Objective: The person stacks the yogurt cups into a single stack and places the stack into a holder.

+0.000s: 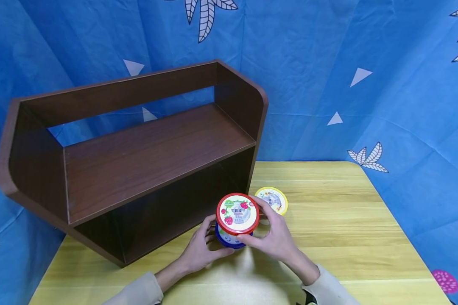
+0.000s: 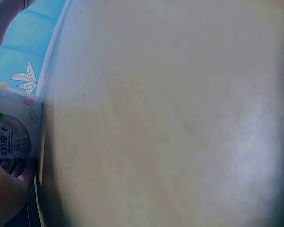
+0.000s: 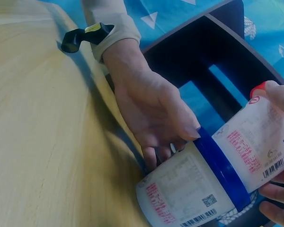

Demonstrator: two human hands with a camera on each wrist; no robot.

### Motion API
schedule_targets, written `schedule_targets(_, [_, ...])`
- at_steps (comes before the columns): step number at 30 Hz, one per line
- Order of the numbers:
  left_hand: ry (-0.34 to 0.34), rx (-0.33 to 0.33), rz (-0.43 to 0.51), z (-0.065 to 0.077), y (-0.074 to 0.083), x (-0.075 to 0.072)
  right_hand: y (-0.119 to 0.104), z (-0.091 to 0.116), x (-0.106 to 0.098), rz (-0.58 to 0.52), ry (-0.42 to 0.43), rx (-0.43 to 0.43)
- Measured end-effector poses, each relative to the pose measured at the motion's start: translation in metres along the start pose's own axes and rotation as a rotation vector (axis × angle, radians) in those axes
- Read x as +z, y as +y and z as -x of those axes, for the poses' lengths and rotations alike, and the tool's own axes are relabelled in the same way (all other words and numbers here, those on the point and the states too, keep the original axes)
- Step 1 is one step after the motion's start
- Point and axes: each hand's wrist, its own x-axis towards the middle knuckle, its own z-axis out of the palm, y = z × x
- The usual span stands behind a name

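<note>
A tub with a red lid and strawberry pictures (image 1: 237,214) is held by my right hand (image 1: 275,236), fingers and thumb around its sides. Below it is a tub with a blue lid (image 1: 229,239), which the red-lidded one partly hides from above. My left hand (image 1: 201,250) grips this lower tub from the left. In the right wrist view, the base of the red-lidded tub (image 3: 255,142) is right at the blue lid (image 3: 222,168). Blueberry pictures show on the lower tub (image 2: 12,127) in the left wrist view. Behind my right hand is a yellow-lidded tub (image 1: 272,200).
A dark brown wooden shelf unit (image 1: 156,131) stands at the left, with an upper shelf and an open lower compartment close to my left hand. The light wooden table (image 1: 339,228) extends to the right. Blue patterned cloth (image 1: 305,84) hangs behind.
</note>
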Motion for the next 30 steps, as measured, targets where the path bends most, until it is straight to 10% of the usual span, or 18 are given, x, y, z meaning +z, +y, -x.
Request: schedule_targets(30, [0.020,-0.011,0.020,0.001,0.001,0.001,-0.001,0.015,-0.036,-0.020,0.118,-0.081])
